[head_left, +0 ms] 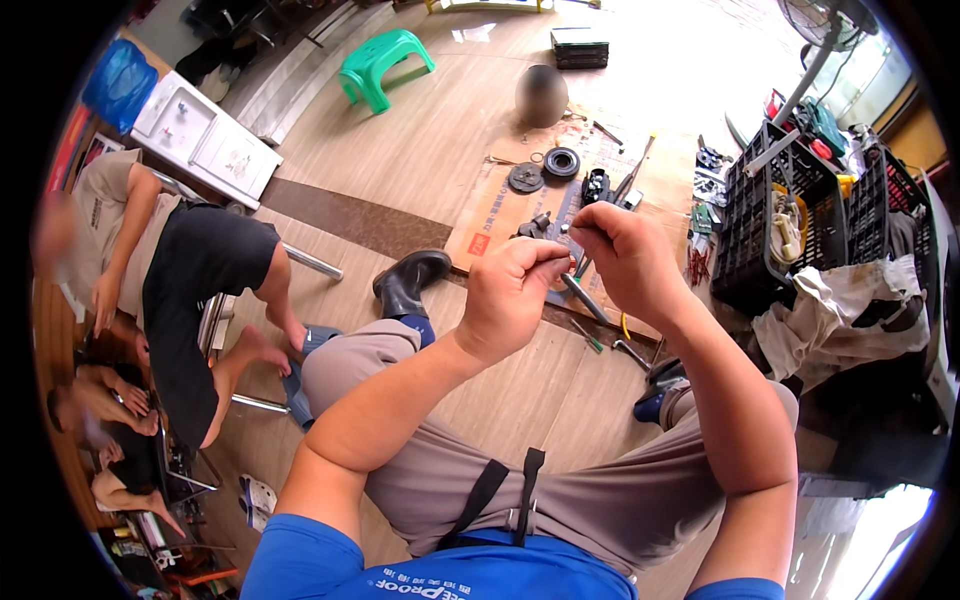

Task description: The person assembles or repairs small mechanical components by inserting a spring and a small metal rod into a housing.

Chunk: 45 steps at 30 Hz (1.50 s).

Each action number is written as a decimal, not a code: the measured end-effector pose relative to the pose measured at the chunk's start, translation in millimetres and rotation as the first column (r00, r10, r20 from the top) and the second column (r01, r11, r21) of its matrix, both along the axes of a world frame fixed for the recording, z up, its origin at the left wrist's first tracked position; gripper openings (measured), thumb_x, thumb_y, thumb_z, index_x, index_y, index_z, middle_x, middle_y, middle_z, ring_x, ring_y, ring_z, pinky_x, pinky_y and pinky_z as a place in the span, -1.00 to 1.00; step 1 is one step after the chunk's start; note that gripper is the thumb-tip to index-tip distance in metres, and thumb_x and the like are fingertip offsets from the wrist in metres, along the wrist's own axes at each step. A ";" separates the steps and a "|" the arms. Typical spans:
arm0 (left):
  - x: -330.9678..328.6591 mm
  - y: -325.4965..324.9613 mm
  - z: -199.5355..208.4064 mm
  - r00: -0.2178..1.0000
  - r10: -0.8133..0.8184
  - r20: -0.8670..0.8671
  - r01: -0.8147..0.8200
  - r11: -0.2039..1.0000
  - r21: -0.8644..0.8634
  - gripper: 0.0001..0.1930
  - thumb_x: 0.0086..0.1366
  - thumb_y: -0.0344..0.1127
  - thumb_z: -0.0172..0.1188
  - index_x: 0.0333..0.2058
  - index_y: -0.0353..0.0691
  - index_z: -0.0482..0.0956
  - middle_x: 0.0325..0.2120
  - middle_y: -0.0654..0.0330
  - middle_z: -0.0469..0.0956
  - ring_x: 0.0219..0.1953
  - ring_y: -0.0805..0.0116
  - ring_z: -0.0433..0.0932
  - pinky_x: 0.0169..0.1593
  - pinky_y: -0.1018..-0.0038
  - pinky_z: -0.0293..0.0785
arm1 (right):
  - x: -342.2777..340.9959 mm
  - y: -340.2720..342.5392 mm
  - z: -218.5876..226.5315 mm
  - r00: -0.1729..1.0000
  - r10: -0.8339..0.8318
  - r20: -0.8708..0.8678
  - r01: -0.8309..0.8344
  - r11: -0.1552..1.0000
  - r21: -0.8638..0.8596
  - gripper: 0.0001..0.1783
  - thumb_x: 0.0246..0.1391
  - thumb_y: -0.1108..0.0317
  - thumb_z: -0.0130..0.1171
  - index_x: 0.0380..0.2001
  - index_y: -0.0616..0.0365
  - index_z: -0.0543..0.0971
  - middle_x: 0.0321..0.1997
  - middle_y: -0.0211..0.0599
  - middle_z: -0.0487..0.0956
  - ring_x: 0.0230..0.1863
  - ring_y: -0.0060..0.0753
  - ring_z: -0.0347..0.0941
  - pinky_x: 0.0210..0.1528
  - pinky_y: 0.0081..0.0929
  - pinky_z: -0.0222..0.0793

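My left hand [508, 298] and my right hand [632, 258] are raised close together in front of me, over a flattened cardboard sheet [480, 240] on the floor. Thumb and fingers are pinched on each hand. Whatever lies between the fingertips is too small to make out. Below them, a grey rod-like piece [585, 298] shows, partly covered by the hands. Beyond my hands, the cardboard bears a black ring-shaped part [562, 162], a dark round disc [525, 178] and a black machine part [597, 185]. Several long thin tools lie to their right.
Black plastic crates [745, 225] full of tools stand at the right, a stained cloth [850, 310] draped nearby. A green stool [385, 62] and a black case [580, 48] are farther off. Seated people [200, 300] are at the left, beside a white cabinet [205, 140].
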State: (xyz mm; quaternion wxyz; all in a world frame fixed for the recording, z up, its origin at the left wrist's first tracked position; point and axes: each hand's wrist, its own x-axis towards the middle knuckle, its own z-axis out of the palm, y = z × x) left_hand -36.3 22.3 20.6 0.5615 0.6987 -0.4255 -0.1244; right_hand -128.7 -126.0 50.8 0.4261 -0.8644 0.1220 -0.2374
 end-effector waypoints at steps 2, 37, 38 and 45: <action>-0.1 -1.5 0.5 0.995 -0.033 -0.093 0.032 0.999 -0.017 -0.89 0.30 -0.53 0.16 -0.22 -0.40 0.59 -0.37 0.16 0.64 -0.32 0.47 0.59 -0.19 0.56 0.53 | -0.4 -3.5 -5.0 0.997 0.048 -0.064 -0.030 0.966 0.257 -0.85 0.16 0.40 0.16 -0.44 0.27 0.53 -0.65 -0.25 0.48 -0.65 -0.50 0.42 -0.55 -0.50 0.32; 10.3 -5.4 6.1 0.932 0.085 -0.352 -0.102 0.994 -0.030 -0.88 0.32 -0.45 0.18 -0.25 -0.39 0.60 -0.46 0.27 0.60 -0.44 0.59 0.49 -0.30 0.63 0.47 | -9.3 30.8 -1.3 1.000 0.019 0.010 -0.020 0.998 0.054 -0.89 0.08 0.39 0.16 -0.38 0.20 0.57 -0.44 -0.03 0.57 -0.36 0.05 0.54 -0.32 -0.20 0.44; 11.0 -5.4 7.9 0.932 0.085 -0.352 -0.102 0.994 -0.030 -0.88 0.32 -0.45 0.18 -0.25 -0.39 0.60 -0.46 0.27 0.60 -0.44 0.59 0.49 -0.30 0.63 0.47 | -9.6 30.5 0.2 1.000 0.019 0.010 -0.020 0.998 0.054 -0.89 0.08 0.39 0.16 -0.38 0.20 0.57 -0.44 -0.03 0.57 -0.36 0.05 0.54 -0.32 -0.20 0.44; 23.1 -0.9 7.4 0.649 -0.039 -0.760 -0.056 0.994 -0.098 -0.88 0.35 -0.39 0.14 -0.24 -0.34 0.57 -0.43 0.23 0.61 -0.43 0.53 0.55 -0.29 0.62 0.50 | -10.4 31.1 0.3 0.998 0.024 -0.055 -0.024 1.000 -0.004 -0.88 0.08 0.37 0.14 -0.42 0.21 0.55 -0.46 -0.02 0.56 -0.36 0.06 0.53 -0.30 -0.15 0.43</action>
